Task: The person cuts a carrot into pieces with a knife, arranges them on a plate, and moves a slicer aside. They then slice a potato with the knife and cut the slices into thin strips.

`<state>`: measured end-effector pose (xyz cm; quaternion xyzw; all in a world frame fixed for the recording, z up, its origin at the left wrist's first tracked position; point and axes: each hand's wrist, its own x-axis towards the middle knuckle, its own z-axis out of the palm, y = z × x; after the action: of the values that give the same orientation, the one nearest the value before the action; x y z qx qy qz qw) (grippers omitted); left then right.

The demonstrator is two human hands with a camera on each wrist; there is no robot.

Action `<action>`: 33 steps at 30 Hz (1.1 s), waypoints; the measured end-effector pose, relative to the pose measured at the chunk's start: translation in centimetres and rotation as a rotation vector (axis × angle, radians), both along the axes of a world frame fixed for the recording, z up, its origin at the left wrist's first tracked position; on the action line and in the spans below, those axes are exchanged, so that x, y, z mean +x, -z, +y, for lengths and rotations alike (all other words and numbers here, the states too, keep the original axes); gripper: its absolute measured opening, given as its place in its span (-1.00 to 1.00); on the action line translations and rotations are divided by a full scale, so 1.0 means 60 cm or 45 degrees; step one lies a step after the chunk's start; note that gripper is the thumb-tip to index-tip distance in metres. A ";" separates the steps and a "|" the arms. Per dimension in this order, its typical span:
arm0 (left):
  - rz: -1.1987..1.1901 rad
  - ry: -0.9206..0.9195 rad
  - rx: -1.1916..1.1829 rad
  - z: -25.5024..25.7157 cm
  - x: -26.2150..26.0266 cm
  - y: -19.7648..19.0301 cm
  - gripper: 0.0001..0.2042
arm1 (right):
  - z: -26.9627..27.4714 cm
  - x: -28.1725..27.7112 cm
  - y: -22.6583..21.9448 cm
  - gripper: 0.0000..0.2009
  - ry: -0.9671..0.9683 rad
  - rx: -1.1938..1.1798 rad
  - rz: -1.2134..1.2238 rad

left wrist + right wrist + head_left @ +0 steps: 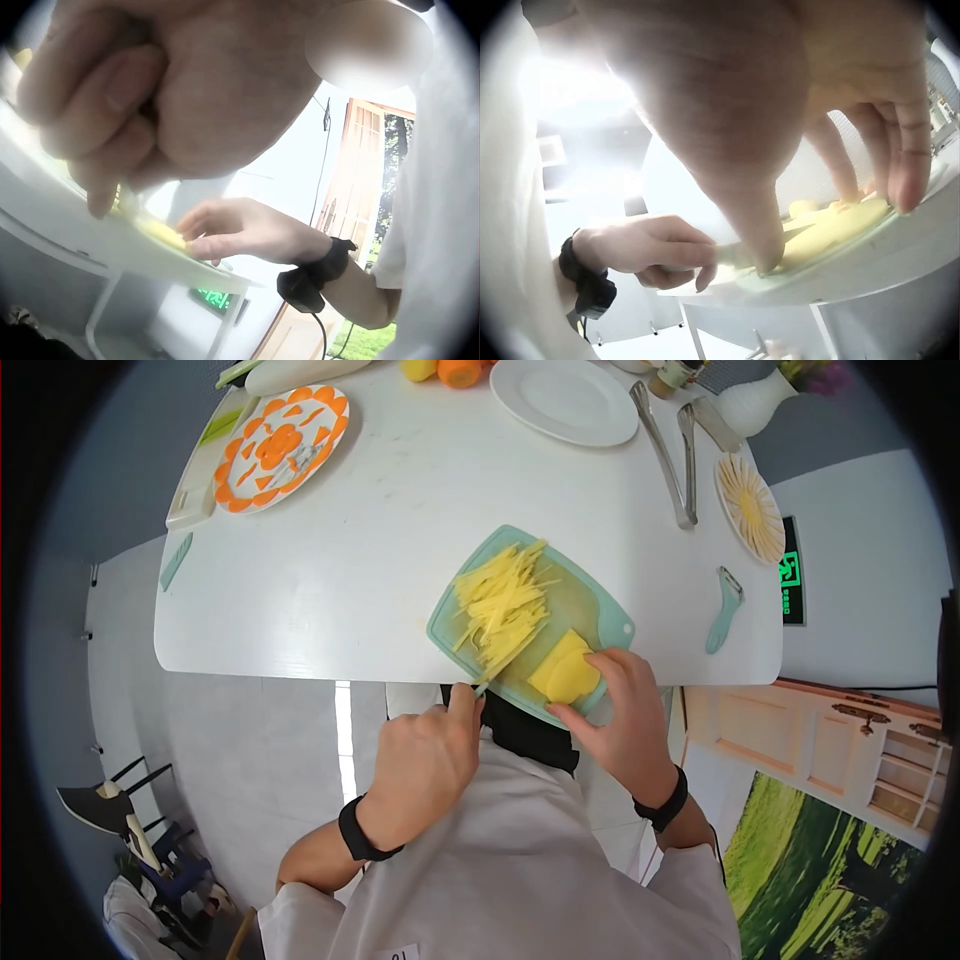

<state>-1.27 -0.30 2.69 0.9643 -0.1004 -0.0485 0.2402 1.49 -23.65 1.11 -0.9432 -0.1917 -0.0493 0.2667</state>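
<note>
My left hand (430, 755) grips the light green handle of a knife (482, 688) at the near edge of a green cutting board (612, 608); the blade lies low beside the cut strips. A heap of thin yellow potato strips (502, 600) covers the board's left half. On the near right part lie overlapping flat potato slices (568, 672). My right hand (632, 715) spans these slices, thumb on the near edge and fingertips on the far edge. In the right wrist view, the thumb and fingers rest around the slices (832, 232).
At the left stands a plate with orange carrot pieces (232, 490). A white plate (565, 400), metal tongs (660, 455) and a plate of fanned pale strips (750, 505) are at the back and right. A green peeler (722, 615) lies near the right edge.
</note>
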 end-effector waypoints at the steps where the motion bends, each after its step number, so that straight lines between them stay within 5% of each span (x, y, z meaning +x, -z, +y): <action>1: -0.006 -0.009 0.014 0.003 0.002 0.000 -0.83 | 0.000 0.001 0.002 -0.38 0.003 0.013 -0.011; 33: 0.098 -0.032 -0.135 0.002 0.011 0.001 -0.84 | 0.025 0.022 0.026 -0.45 -0.197 0.053 -0.165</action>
<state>-0.61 -0.17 2.60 0.9489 -0.0814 -0.0770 0.2951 2.80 -22.18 -0.47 -0.9147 -0.2797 -0.0936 0.2764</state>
